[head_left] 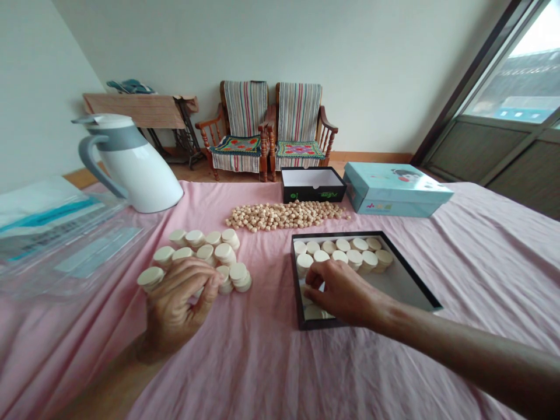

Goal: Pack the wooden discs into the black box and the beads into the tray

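Observation:
Pale round wooden discs [238, 271] stand in short stacks in rows on the pink cloth at the left. Over the near stacks is my left hand [181, 300], its fingers bent toward the thumb around pale discs that are mostly covered. My right hand [332, 291] reaches into the near left part of a shallow black-rimmed box lid [411, 277]. Its fingers and thumb are curled together; what lies between the fingertips is hidden. Further disc stacks [370, 261] fill two rows along the lid's far side, and some discs [315, 313] lie below my right hand.
Beyond the discs spreads a heap of small wooden beads [284, 216]. A black open box [312, 185] and a light blue box [396, 189] stand behind it. At left are a white jug [140, 169] and clear plastic packaging [74, 251]. Two chairs [300, 122] stand by the wall.

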`<control>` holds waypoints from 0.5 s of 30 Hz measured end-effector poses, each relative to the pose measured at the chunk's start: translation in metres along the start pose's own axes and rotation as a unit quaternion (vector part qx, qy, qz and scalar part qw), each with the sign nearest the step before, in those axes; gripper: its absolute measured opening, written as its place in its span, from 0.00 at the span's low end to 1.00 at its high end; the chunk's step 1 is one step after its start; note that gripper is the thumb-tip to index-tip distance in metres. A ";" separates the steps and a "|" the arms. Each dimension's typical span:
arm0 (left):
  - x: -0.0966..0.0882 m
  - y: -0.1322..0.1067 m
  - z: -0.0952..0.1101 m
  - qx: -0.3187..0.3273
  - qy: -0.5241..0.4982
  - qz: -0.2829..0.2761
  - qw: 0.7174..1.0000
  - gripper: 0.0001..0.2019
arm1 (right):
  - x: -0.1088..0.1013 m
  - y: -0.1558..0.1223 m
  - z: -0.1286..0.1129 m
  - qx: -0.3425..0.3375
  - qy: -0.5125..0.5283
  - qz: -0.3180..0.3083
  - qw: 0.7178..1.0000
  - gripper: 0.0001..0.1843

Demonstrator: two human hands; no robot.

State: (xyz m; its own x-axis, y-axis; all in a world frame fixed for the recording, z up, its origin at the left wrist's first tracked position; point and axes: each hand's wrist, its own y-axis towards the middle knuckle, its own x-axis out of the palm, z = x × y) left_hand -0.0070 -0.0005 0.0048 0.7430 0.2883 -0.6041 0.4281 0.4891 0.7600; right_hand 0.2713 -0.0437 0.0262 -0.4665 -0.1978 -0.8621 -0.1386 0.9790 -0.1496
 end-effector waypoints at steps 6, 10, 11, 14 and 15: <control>-0.001 0.000 -0.002 -0.011 0.000 -0.005 1.000 0.07 | -0.018 -0.009 0.000 -0.035 -0.031 0.018 0.999 0.12; 0.000 0.000 -0.002 -0.010 0.001 -0.007 1.000 0.06 | -0.026 -0.016 0.005 -0.089 -0.032 -0.044 0.995 0.17; 0.000 0.000 -0.001 -0.010 0.001 -0.005 1.000 0.07 | -0.026 -0.017 0.007 -0.092 -0.039 -0.058 0.993 0.19; 0.001 0.001 0.000 -0.017 -0.001 -0.004 1.000 0.08 | -0.022 -0.018 0.013 -0.101 -0.056 -0.077 0.990 0.21; 0.001 0.001 0.000 -0.019 -0.001 -0.004 1.000 0.08 | -0.020 -0.018 0.014 -0.106 -0.056 -0.082 0.989 0.22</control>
State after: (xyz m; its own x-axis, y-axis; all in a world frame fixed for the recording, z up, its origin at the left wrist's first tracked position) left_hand -0.0057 0.0000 0.0048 0.7409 0.2827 -0.6092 0.4137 0.5224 0.7456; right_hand 0.2958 -0.0569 0.0395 -0.3251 -0.3340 -0.8847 -0.3900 0.8996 -0.1963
